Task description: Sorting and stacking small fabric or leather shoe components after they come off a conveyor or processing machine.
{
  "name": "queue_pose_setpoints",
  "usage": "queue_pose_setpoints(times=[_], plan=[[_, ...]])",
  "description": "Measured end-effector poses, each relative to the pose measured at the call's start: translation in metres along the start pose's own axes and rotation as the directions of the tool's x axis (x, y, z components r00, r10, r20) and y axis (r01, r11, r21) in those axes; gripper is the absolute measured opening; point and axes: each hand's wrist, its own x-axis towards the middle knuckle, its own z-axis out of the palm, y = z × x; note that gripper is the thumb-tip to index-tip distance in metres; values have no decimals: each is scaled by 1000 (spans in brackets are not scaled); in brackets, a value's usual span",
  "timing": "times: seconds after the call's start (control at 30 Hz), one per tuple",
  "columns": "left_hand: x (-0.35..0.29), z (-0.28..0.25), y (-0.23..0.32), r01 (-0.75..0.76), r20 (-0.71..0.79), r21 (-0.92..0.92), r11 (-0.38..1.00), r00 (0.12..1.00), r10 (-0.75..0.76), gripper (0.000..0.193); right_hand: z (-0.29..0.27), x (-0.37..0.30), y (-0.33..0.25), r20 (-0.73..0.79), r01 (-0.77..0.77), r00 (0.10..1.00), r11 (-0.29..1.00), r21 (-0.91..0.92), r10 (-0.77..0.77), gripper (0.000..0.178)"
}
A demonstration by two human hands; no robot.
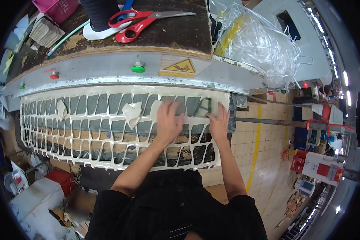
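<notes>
A pale, rubbery-looking sheet (pixel 108 118) full of cut-out holes lies across the press bed in front of me. My left hand (pixel 169 123) rests on its far row, fingers curled and a little blurred, over a loose white cut piece (pixel 155 111) that shows beside the fingers. At the sheet's right end is my right hand (pixel 219 123), fingers stretched out and its thumb at the near edge of a green cutting die (pixel 209 105). Other loose cut pieces (pixel 133 113) lie farther left on the sheet, with a white piece (pixel 61 110) near its left end.
Beyond the sheet runs a metal beam with a green button (pixel 138 67), a red button (pixel 55 75) and a yellow warning sign (pixel 181 66). Red-handled scissors (pixel 137 24) lie on the wooden top above. Clear plastic bags (pixel 264 46) bulge at the right, beside a metal bar (pixel 276 122).
</notes>
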Motion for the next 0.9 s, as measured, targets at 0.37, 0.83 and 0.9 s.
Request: queue_pose_setpoints(times=[0.37,0.83,0.9], plan=[[-42,112,21,186,22,-43,982,982,-186,43,43,6,27,-103,96,993,898,430,-57,20],[-44,119,25,42,-20,45,998,999,-42,38,56,1,36,-218,125,976,883,453,-26,24],[-40,121,23,48,-42,22,999,998,-47,37,53,7,38,-205,123,978,896,427,-37,24]])
